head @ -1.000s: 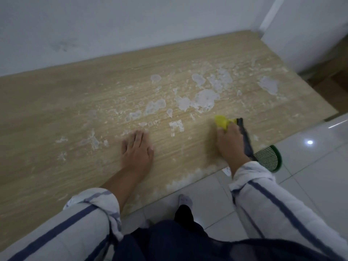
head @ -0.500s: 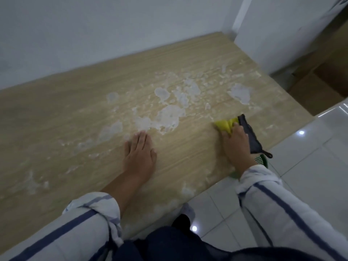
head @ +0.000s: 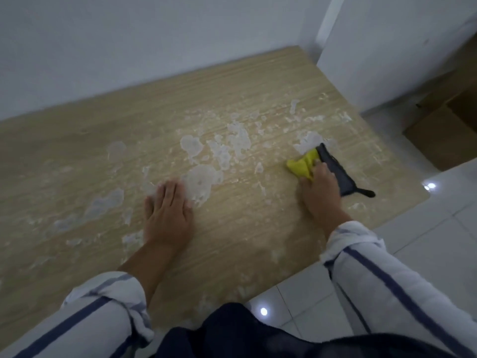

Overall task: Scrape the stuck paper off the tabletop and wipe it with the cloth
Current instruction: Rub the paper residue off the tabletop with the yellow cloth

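Clinging in ragged white patches, the stuck paper (head: 204,177) spreads over the middle of the wooden surface (head: 90,140), thickest from 12 to 2 o'clock of the left hand (head: 167,210). A smaller patch (head: 308,140) lies at 12 o'clock of the yellow cloth (head: 300,165), touching its far edge, so the wiping seems aimed there. The right hand (head: 318,188) curls its fingers down over the bunched cloth and presses it to the wood. A dark scraper (head: 335,171) lies along that hand's 3 o'clock side, probably kept there so the tools can swap quickly; whether the fingers truly clasp it I cannot tell. The left hand lies flat, fingers straight, holding nothing, fingertips touching a large patch, likely a brace for leaning in. Much paper is not yet lifted. At 2 o'clock, past the surface, a cardboard box (head: 444,135) sits on the tiled floor (head: 438,228).
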Available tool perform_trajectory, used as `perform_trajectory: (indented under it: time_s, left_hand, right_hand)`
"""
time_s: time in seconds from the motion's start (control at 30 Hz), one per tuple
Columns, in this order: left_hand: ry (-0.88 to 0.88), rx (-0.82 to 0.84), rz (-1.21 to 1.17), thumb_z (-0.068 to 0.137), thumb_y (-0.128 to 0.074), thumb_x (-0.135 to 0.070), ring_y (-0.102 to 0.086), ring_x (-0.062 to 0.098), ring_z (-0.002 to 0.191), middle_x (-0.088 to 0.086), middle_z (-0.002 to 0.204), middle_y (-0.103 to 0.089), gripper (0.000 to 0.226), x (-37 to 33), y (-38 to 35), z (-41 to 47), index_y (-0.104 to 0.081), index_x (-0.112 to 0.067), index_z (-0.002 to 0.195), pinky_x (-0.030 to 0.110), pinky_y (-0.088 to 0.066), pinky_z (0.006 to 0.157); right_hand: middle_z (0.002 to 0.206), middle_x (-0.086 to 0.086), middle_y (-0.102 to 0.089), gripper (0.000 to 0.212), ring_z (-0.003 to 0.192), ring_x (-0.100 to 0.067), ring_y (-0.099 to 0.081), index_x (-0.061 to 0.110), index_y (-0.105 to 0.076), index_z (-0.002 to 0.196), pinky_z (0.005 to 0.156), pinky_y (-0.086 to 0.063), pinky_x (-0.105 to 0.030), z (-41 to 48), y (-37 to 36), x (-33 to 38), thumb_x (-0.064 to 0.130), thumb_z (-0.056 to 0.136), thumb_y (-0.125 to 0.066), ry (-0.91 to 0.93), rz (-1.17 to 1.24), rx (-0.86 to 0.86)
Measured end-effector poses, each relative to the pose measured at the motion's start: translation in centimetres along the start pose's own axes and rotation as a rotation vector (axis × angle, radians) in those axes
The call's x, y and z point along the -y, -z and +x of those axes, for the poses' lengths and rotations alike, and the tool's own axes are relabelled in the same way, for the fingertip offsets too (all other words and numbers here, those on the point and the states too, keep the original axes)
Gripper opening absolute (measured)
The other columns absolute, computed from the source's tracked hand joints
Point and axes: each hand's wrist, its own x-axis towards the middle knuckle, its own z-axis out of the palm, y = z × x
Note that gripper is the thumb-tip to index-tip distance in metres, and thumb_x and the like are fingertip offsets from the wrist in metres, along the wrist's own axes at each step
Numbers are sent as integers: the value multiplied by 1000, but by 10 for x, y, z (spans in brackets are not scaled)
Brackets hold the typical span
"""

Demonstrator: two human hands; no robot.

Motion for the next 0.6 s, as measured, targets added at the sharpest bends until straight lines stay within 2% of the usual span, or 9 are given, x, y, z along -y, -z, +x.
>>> perform_trajectory:
  time_s: [0.1,0.17,0.23,0.27,0.33,0.4,0.5,0.57,0.6]
  left_hand:
    - [6,6,3,93,-8,-43,3,18,146,1,159,-6,63,-1,1,4,-8,-18,150,42,3,118]
    - [21,12,-5,98,-12,-40,3,18,146,2,159,-4,57,-3,2,11,-7,-18,150,42,3,118]
    - [47,9,-20,100,-19,-37,2,20,146,3,159,-6,56,-4,5,19,-10,-15,150,43,2,118]
    - [60,-1,-23,100,-22,-35,0,21,146,4,159,-7,55,-4,6,23,-13,-14,150,44,1,118]
    - [81,-21,-26,99,-25,-33,-2,22,146,5,159,-9,55,-3,8,31,-15,-13,149,44,0,117]
    - [82,-17,-33,99,-25,-32,0,22,146,5,159,-8,56,0,10,36,-13,-13,150,45,1,117]
    - [81,-18,-42,99,-24,-33,3,21,146,3,159,-5,57,2,12,40,-9,-14,150,44,2,117]
    - [82,-23,-53,99,-24,-34,3,20,146,3,159,-5,57,3,12,45,-9,-15,150,43,3,117]
    - [82,-28,-56,99,-24,-35,2,20,146,3,159,-6,56,3,12,48,-10,-15,150,42,3,117]
  right_hand:
    - [129,-20,-48,44,111,-30,-47,3,-39,131,93,-37,-37,5,-1,43,27,95,-43,-88,134,-49]
    - [124,-18,-50,39,108,-27,-47,4,-44,127,96,-38,-39,-17,-28,95,27,95,-43,166,176,10]
    - [141,-19,-41,45,130,-31,-37,2,-42,132,113,-23,-45,-50,-59,131,28,96,-42,449,132,242]
    - [146,-19,-37,48,136,-33,-31,-1,-43,132,114,-17,-44,-58,-69,134,29,95,-42,551,98,297]
    - [138,-23,-47,47,129,-37,-43,-5,-50,127,109,-30,-46,-40,-74,116,24,89,-45,679,15,195]
    - [136,-24,-48,50,125,-38,-47,-2,-47,130,104,-36,-46,-5,-64,88,26,90,-39,552,-20,110]
    - [138,-23,-44,50,125,-39,-43,-2,-40,134,105,-34,-47,54,-36,51,28,94,-44,190,20,36]
    - [126,-19,-52,45,113,-35,-51,0,-41,130,93,-41,-39,69,-23,70,28,94,-47,9,123,-33]
    - [116,-15,-56,41,103,-31,-54,3,-44,127,82,-41,-32,63,-24,94,27,94,-47,14,183,-54]
